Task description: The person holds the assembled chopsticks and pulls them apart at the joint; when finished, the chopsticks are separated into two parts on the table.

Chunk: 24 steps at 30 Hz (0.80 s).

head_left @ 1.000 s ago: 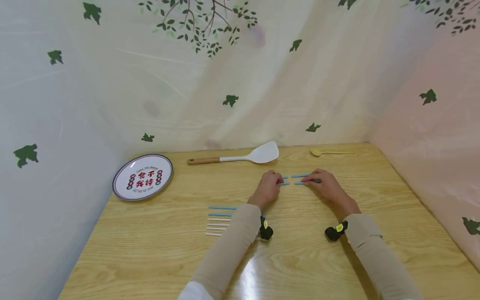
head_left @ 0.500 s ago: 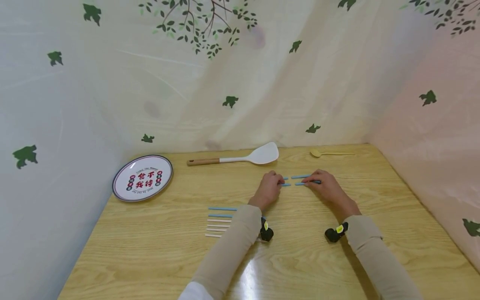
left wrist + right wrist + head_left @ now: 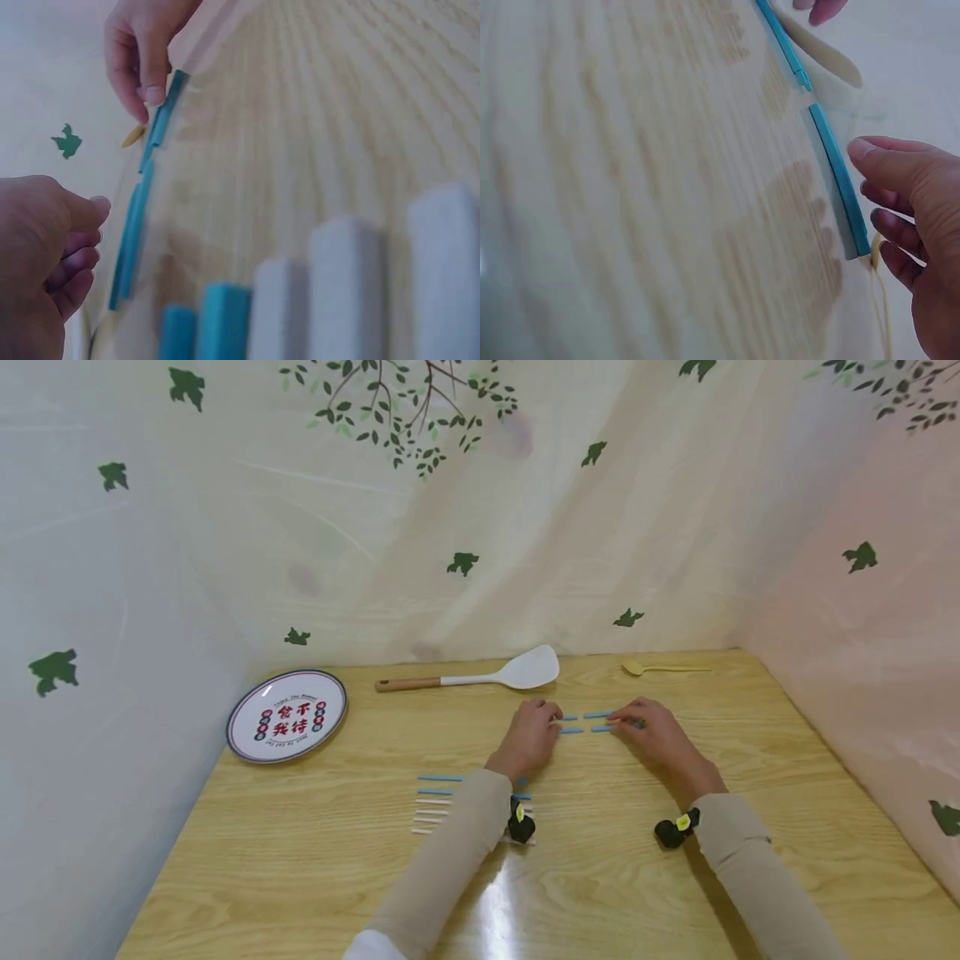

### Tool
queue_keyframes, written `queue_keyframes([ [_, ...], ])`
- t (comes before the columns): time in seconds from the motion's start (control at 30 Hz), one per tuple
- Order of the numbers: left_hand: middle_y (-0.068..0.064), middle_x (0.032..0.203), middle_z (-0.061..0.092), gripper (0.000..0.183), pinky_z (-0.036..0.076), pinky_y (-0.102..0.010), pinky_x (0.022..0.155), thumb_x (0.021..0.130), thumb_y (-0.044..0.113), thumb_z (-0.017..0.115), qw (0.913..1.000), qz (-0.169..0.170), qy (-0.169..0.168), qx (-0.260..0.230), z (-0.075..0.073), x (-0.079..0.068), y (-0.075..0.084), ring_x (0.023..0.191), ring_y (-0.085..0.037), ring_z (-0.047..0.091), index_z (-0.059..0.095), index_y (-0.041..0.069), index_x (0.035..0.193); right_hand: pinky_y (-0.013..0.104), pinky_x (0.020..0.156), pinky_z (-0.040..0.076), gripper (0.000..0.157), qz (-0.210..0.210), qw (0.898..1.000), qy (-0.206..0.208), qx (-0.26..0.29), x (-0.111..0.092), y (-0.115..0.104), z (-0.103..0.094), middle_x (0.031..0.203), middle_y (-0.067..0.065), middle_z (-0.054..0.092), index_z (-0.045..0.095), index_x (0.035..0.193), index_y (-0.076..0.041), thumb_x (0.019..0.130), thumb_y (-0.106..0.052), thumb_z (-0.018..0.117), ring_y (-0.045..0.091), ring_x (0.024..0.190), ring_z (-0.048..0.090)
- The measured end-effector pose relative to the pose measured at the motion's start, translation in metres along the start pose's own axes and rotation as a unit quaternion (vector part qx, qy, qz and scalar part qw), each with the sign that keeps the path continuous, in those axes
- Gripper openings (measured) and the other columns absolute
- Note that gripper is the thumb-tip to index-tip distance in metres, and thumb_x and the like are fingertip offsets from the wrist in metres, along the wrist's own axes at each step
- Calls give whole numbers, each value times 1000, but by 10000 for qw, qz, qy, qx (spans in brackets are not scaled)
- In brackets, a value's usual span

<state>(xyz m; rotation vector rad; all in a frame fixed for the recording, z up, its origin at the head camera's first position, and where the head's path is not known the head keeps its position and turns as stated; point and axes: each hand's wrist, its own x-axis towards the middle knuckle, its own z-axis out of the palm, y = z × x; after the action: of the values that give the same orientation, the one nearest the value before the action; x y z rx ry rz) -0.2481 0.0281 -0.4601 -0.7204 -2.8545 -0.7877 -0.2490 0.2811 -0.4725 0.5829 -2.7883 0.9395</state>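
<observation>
Two pairs of thin blue sticks lie on the table, nearly end to end with a small gap: a left pair point(image 3: 572, 731) and a right pair point(image 3: 602, 728). My left hand point(image 3: 528, 739) is over the left pair's outer end. In the left wrist view its fingers are loosely curled beside the sticks point(image 3: 133, 232) and hold nothing. My right hand point(image 3: 654, 731) is at the right pair. In the right wrist view its thumb and fingers point(image 3: 889, 169) stand apart from the blue sticks point(image 3: 838, 176). My left forearm partly hides a row of blue and white sticks point(image 3: 435, 778).
A round plate point(image 3: 287, 747) with red lettering stands at the left. Behind the hands lie a white spatula point(image 3: 528, 668) with a wooden handle and a gold spoon point(image 3: 633, 667). Patterned cloth point(image 3: 360, 568) encloses the table's back and sides.
My left hand has shifted slightly left, off the blue sticks, showing more of them. My right hand's fingertips have drawn back a little from the right pair. The sticks have hardly moved.
</observation>
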Motion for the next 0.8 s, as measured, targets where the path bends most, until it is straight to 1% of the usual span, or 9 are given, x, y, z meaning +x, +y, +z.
queue_keyframes([
  [0.13,-4,103,59,15,45,-32,89,96,19,58,9996,144,236,-80,-19,-6,-8,99,-20,56,65,11,106,43,78,46,18,194,9997,-110,-41,0,-6,-6,100,10,61,71,107,-7,92,-15,63,27,92,56],
  [0.2,-5,102,60,14,46,-32,87,95,19,59,9991,191,329,-212,-30,-11,-13,96,-19,57,65,10,104,43,78,47,19,252,9996,-124,-49,0,-10,-7,100,10,61,70,108,-7,92,-15,63,27,92,57],
  [0.3,-7,99,60,13,47,-33,84,94,17,61,9975,200,476,-472,-47,-21,-24,92,-20,57,66,7,102,43,79,46,19,209,9997,-82,-31,0,-16,-9,100,9,61,69,109,-8,92,-15,64,26,92,56],
  [0.37,-8,97,60,13,48,-34,83,94,15,62,9967,113,529,-613,-58,-30,-33,91,-20,57,67,6,101,42,79,47,20,138,9999,-26,-13,-1,-20,-10,99,8,61,69,110,-8,92,-15,64,25,92,56],
  [0.47,-8,96,59,13,49,-35,82,94,15,61,9961,-78,539,-692,-73,-48,-50,90,-20,57,67,5,101,40,78,48,22,31,10000,63,30,-5,-27,-10,99,7,62,69,111,-6,92,-16,64,22,91,56],
  [0.57,-6,97,59,14,49,-35,81,95,16,60,9957,-269,478,-743,-84,-69,-69,91,-19,57,67,6,102,34,75,49,22,-32,9998,185,115,-10,-35,-9,98,6,62,69,111,-5,92,-17,64,19,89,55],
  [0.7,-4,97,59,16,50,-34,80,95,16,59,9950,-453,360,-809,-94,-98,-93,90,-17,57,67,5,104,25,74,47,22,-66,9991,268,321,-16,-45,-5,97,6,62,69,110,-5,92,-16,65,17,87,54],
  [0.8,-3,96,59,15,50,-34,80,95,16,59,9946,-542,251,-843,-98,-116,-104,89,-15,57,67,6,103,27,76,47,24,-101,9986,166,496,-19,-54,1,99,6,61,68,113,-5,91,-16,65,18,89,55],
])
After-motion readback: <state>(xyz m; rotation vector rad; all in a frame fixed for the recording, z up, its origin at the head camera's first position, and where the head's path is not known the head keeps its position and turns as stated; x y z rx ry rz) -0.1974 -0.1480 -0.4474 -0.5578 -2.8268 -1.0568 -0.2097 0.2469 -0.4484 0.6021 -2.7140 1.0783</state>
